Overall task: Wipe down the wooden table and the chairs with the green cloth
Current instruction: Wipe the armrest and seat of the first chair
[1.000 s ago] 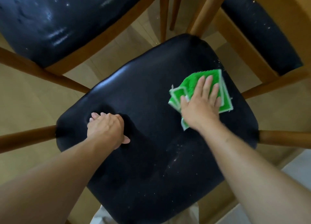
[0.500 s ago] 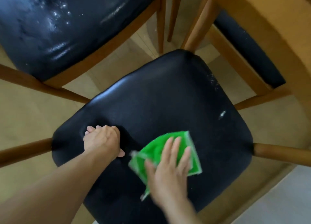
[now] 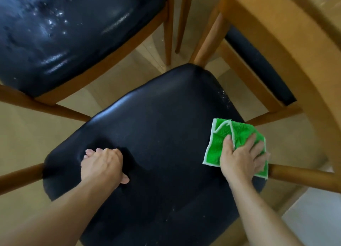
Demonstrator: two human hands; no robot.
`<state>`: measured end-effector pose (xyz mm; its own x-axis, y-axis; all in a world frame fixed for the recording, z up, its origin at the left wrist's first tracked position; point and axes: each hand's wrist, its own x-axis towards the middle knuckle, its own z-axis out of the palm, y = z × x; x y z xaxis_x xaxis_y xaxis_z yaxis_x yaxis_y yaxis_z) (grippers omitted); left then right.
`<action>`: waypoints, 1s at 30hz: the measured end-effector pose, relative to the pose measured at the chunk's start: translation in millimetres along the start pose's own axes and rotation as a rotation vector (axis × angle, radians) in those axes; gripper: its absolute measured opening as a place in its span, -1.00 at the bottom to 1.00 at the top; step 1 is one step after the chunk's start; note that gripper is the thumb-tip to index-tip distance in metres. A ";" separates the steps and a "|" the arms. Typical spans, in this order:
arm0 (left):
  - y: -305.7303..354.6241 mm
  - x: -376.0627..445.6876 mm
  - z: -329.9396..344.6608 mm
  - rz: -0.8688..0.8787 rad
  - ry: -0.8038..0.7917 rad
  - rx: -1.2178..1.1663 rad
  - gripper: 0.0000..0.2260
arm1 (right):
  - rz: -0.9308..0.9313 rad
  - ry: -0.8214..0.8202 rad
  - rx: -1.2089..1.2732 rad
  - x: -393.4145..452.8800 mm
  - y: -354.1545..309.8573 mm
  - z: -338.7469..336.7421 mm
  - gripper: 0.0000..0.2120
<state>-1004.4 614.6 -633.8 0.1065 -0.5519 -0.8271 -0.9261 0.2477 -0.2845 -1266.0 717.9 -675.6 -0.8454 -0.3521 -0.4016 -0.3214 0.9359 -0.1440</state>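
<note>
Green cloth (image 3: 221, 144), white-edged, folded, flat on right edge of black chair seat (image 3: 156, 131).

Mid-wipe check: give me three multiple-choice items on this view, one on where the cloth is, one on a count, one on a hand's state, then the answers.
1. Where on the near black chair seat does the green cloth lie?
A. at its right edge
B. in its middle
C. at its left edge

2. How many black chair seats show, in whole or in part?
A. one
B. two
C. three

3. What is the left hand doing?
A. holding the cloth
B. pressing on the near seat with curled fingers
C. gripping a chair leg

Answers:
1. A, the cloth overlaps the seat's right edge under the right hand.
2. C, the near seat, the speckled seat at upper left, and a third seat under the wooden table.
3. B, it dents the cushion and holds nothing.
</note>
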 end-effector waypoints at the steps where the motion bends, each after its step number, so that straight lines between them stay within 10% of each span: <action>1: 0.2 -1.2 0.3 0.004 0.000 -0.002 -0.44 | 0.087 -0.024 0.002 11.3 -10.7 -2.6 -0.19; 4: -0.1 -0.7 0.3 0.003 -0.002 0.007 -0.46 | 0.074 -0.048 -0.021 43.5 -58.5 -9.6 -0.12; 15: 2.4 -10.3 -11.3 -0.007 0.014 -0.041 -0.59 | -0.956 -0.106 -0.178 -12.1 -120.4 24.4 -0.38; 19: 2.0 -13.9 -12.5 0.000 0.027 -0.032 -0.59 | -0.800 0.017 -0.199 5.9 -72.2 10.3 -0.37; 24: 1.5 -11.5 -10.6 -0.001 0.021 -0.001 -0.61 | -0.131 -0.011 0.126 87.9 -117.5 -13.3 -0.47; 30: 1.2 -9.2 -7.8 -0.005 0.022 0.008 -0.59 | -0.657 0.103 -0.070 -16.2 -172.5 38.3 -0.41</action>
<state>-1009.3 613.8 -622.7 0.1031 -0.5708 -0.8146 -0.9228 0.2509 -0.2926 -1180.5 562.4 -678.9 -0.4997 -0.8509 -0.1618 -0.8073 0.5252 -0.2689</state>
